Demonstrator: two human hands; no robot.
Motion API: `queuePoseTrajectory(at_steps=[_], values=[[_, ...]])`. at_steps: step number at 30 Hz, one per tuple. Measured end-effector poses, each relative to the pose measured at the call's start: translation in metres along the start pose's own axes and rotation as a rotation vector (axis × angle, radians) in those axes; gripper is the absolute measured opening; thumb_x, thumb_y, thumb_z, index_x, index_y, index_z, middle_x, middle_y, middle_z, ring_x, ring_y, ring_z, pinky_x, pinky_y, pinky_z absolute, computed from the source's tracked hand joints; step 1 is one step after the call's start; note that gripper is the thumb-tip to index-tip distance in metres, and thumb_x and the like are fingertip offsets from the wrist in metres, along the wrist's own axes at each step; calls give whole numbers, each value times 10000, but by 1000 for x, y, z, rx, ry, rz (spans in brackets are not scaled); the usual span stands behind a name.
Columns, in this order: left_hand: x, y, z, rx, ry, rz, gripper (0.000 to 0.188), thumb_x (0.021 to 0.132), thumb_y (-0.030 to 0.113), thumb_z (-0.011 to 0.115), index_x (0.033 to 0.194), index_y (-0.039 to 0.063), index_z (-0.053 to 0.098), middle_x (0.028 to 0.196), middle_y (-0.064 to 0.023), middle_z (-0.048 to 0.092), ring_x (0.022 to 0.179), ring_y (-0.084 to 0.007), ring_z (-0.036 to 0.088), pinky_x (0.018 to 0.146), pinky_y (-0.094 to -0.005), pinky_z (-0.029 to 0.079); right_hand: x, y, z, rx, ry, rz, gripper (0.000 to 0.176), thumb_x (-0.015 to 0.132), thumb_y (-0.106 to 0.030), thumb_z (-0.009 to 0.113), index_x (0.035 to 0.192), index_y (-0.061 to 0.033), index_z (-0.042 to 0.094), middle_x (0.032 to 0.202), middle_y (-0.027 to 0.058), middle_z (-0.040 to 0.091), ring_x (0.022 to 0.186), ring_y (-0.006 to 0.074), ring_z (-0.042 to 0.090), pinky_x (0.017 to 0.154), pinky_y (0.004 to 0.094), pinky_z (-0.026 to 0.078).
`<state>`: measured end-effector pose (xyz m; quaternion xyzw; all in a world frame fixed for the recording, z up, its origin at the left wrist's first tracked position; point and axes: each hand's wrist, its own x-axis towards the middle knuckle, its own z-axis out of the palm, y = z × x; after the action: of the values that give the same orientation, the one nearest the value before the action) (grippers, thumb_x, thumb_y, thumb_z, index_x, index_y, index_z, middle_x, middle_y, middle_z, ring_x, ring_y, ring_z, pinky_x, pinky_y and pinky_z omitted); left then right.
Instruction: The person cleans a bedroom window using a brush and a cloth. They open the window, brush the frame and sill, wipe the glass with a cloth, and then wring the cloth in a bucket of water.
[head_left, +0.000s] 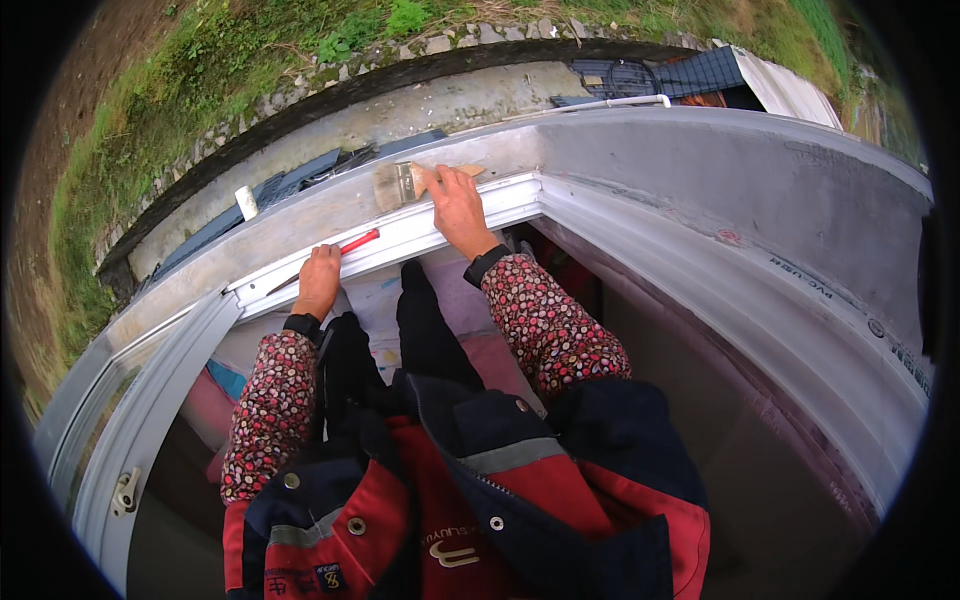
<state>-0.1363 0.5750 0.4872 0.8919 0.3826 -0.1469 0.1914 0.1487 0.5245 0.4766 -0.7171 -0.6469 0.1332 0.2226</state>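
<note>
My right hand (457, 210) grips a flat paintbrush (407, 182) by its wooden handle. The brush's pale bristles lie against the concrete sill (330, 210) outside the window. Lower and to the left, my left hand (320, 279) is closed around a slim red-handled tool (360, 241). Its red end sticks out to the right and a thin dark pointed part to the left; its exact kind is unclear. Both the left hand and this tool are at the white PVC window frame (409, 231), whose bottom rail has long grooves.
An opened window sash (161, 420) with a handle (125, 491) stands at left. The frame's side (720, 277) runs along the right, beside a grey wall reveal (712, 161). Outside below lie a white pipe stub (246, 202), dark roofing sheets (315, 169), a stone-edged wall (439, 45) and grass.
</note>
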Motion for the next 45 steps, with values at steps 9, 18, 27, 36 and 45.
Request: queuePoseTrajectory(at_steps=[9,18,27,36,45], values=[[-8,1,6,-13,11,29,262,721,-30,562,980,-3,534,984,-163,562,953,-321,553,794,-379,493,-61,-56,-17,180,39,144,425,709,44,555,1133,9,558,1119,170,518,1054,335,503,924,417,404],[-6,-13,9,20,27,186,292,768,1,566,1055,-14,520,1023,-177,544,951,-336,547,797,-404,482,-165,-120,3,298,53,349,367,733,29,541,1098,0,563,1023,136,527,956,315,513,834,403,429],[-7,-30,17,46,53,306,372,783,41,612,1130,-5,486,1067,-179,534,999,-351,527,850,-406,458,-306,-190,24,374,91,857,313,747,13,540,1058,1,575,902,166,556,843,348,568,740,417,470],[-1,-37,19,132,75,314,500,798,92,630,1259,4,459,1208,-203,506,1098,-372,514,913,-405,450,-422,-227,37,288,261,1246,324,812,-11,475,1121,-12,573,1009,177,573,899,359,578,765,405,484],[1,64,2,-94,230,702,401,841,-12,553,1237,-18,486,1238,-195,497,1147,-355,494,971,-401,413,-507,-215,51,116,262,1514,328,790,-48,500,1107,-36,582,1028,178,591,947,357,576,801,434,479]])
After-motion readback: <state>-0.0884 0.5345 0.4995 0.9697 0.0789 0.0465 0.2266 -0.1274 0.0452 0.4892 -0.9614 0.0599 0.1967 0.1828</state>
